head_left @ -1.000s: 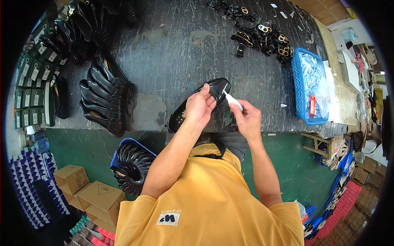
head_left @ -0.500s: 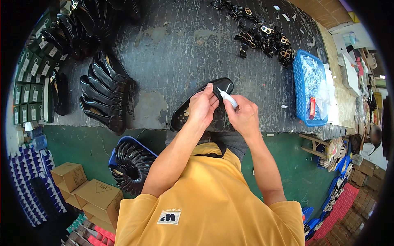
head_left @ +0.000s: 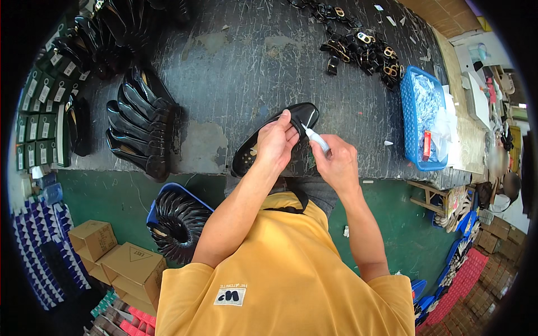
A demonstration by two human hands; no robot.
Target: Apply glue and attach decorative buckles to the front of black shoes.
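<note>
The head view shows one black shoe (head_left: 303,111) between the hands, just above or on the near part of the dark surface (head_left: 241,78); which of the two, I cannot tell. The left hand (head_left: 274,141) grips the shoe around its middle, thumb uppermost, with the toe pointing away and to the right. The right hand (head_left: 338,162) is closed around a white tube (head_left: 317,139), its nozzle aimed at the upper of the shoe; whether the tip touches is too small to tell.

The work on this shoe looks partway along. A pale line shows on the toe, but whether it is something laid down or only shine, I cannot tell. No buckle shows on the shoe. The black straps with gold buckles (head_left: 367,61) lie loose in a heap at the far right, near a blue basket (head_left: 411,140), out of reach of both hands as they are placed.

Much seems left beyond this one piece: a row of black shoes (head_left: 140,123) stands nested on the left, no buckles visible on them, and more dark, glossy pieces (head_left: 176,227) fill a blue bin (head_left: 195,193) below the edge.
</note>
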